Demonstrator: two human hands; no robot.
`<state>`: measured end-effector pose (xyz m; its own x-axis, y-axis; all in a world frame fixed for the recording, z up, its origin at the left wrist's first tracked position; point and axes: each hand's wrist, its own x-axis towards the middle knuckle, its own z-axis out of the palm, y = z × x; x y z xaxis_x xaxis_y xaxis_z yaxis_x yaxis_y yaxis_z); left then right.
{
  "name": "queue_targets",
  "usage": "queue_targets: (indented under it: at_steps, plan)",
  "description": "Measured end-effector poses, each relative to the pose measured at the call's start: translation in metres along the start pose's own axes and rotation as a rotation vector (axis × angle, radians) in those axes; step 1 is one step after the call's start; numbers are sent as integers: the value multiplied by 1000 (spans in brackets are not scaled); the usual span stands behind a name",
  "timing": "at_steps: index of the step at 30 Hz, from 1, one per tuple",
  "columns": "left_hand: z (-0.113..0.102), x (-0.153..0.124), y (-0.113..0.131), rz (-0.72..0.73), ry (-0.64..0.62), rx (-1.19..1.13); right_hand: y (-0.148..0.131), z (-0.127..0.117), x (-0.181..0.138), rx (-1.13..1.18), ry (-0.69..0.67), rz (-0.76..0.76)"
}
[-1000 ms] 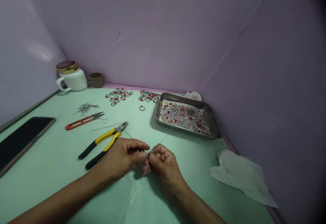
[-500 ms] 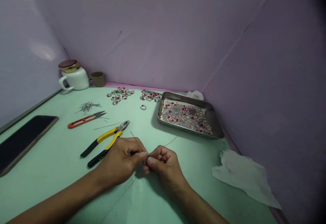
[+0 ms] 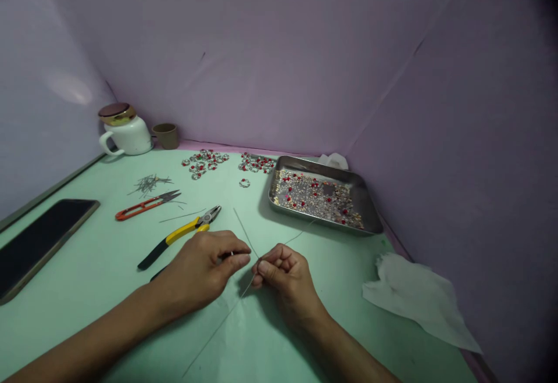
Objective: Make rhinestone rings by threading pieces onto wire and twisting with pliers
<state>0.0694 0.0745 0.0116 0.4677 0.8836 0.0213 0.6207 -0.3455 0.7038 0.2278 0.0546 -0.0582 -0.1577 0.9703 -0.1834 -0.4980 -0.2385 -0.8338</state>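
Between the thumb and fingers of my right hand thin wire is pinched. One strand runs down toward the lower left, a shorter one sticks up to the left, and another trails toward the tray. My left hand is just left of the pinch, its thumb and forefinger apart, with nothing visible between them. Beneath and behind my left hand lie pliers with yellow and black handles, partly covered. Whatever else my right fingertips may cover is hidden.
A metal tray holds loose beads. Several beaded rings lie at the back. Orange snips, cut wire pieces and a phone are on the left. A white mug, a brown cup and crumpled tissue stand or lie around.
My left fingers have let go of the wire and moved slightly left. My right hand has shifted a little right with the wire, whose long lower strand now shows clearly.
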Motion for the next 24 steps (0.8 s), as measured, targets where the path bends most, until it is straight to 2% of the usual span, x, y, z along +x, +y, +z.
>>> queue_targets:
  at_steps: [4,7,11,16,20,22,24]
  plan:
    - [-17,-10,-14,-177,28,241,-4,-4,5,45,48,0]
    - [-24,-21,-28,-339,73,490,-6,-5,7,60,20,16]
    - [-24,-30,-44,-382,-19,694,-5,-5,7,78,-84,12]
    - [-22,-24,-59,-444,-78,713,-1,-9,7,90,-144,13]
    - [-19,-19,-63,-461,-51,746,-4,-10,9,61,-142,13]
    - [-19,-20,-60,-453,-60,653,-8,-11,10,31,-100,-16]
    - [-19,-27,-55,-389,-93,449,-13,-11,11,-19,-45,-65]
